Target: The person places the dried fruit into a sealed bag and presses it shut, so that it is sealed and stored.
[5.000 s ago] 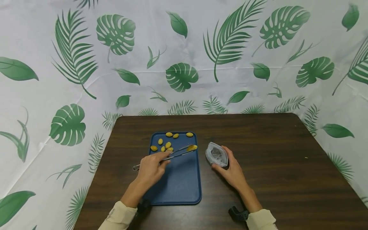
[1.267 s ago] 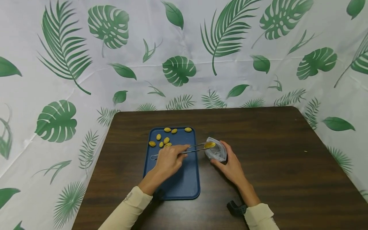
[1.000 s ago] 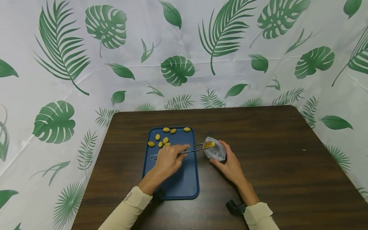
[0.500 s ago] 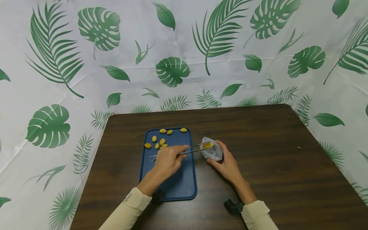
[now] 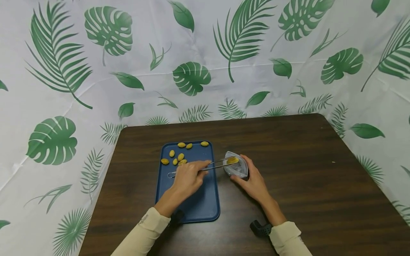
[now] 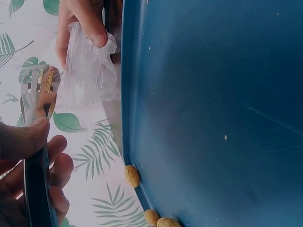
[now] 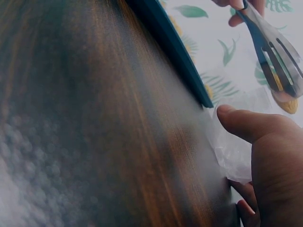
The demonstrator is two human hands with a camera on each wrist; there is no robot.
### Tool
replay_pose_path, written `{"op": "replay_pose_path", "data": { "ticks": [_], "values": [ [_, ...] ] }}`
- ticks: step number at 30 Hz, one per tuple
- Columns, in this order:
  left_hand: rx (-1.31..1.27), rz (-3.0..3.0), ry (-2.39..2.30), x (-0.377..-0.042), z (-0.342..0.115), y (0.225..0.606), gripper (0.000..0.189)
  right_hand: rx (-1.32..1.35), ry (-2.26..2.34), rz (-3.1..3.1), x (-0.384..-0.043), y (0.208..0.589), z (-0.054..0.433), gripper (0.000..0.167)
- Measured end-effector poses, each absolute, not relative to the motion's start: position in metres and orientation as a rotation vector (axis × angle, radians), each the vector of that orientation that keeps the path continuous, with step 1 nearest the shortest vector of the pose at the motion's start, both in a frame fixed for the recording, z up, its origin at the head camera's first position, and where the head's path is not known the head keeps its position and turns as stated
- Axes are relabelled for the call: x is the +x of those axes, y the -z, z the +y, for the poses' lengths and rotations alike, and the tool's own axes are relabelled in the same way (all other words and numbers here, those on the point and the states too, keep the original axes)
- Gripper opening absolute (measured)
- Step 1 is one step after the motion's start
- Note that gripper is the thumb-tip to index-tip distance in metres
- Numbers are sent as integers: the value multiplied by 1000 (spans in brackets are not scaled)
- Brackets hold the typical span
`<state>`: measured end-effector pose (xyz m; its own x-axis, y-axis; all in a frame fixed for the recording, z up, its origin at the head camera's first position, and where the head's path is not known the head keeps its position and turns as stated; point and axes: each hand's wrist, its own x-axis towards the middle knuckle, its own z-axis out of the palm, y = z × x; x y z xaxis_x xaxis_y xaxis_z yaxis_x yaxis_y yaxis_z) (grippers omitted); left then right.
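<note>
My left hand (image 5: 189, 177) holds metal tongs (image 5: 215, 167), their slotted heads pointing right. Between the heads sits a small yellow oval piece (image 5: 232, 160), over the mouth of a clear plastic bag (image 5: 236, 171). My right hand (image 5: 256, 185) grips this bag from its right side, thumb in front, its mouth spread and facing up. In the left wrist view the tongs' slotted head (image 6: 31, 101) is beside the crinkled bag (image 6: 90, 71). Several more yellow oval pieces (image 5: 180, 156) lie at the far end of the blue tray (image 5: 201, 202), under and beyond my left hand.
The tray lies on a dark wood-grain table (image 5: 304, 170), just left of the bag. A white cloth (image 5: 144, 103) with green leaf print hangs behind the table. A black wrist device (image 5: 261, 229) is on the right wrist.
Since five seconds ago, the left hand has carried the tongs and yellow piece right, from the tray's edge to over the bag's mouth. Over the last second both hands stay nearly still.
</note>
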<state>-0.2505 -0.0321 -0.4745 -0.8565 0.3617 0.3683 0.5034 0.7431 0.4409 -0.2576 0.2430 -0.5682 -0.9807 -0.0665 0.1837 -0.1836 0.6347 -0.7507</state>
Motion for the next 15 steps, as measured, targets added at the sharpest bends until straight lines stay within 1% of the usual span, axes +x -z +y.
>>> {"op": "replay_pose_path", "data": {
  "ticks": [6,12,15],
  "values": [
    [-680,-2671,798,-251,-31,475,35,211,-1271,-2729,-257,566,244,90],
    [-674,-2702,790,-252,-34,474,44,209,-1276,-2728,-258,565,242,91],
    [-654,-2713,791,-252,-37,475,45,217,-1277,-2725,-258,566,243,90]
  ]
}}
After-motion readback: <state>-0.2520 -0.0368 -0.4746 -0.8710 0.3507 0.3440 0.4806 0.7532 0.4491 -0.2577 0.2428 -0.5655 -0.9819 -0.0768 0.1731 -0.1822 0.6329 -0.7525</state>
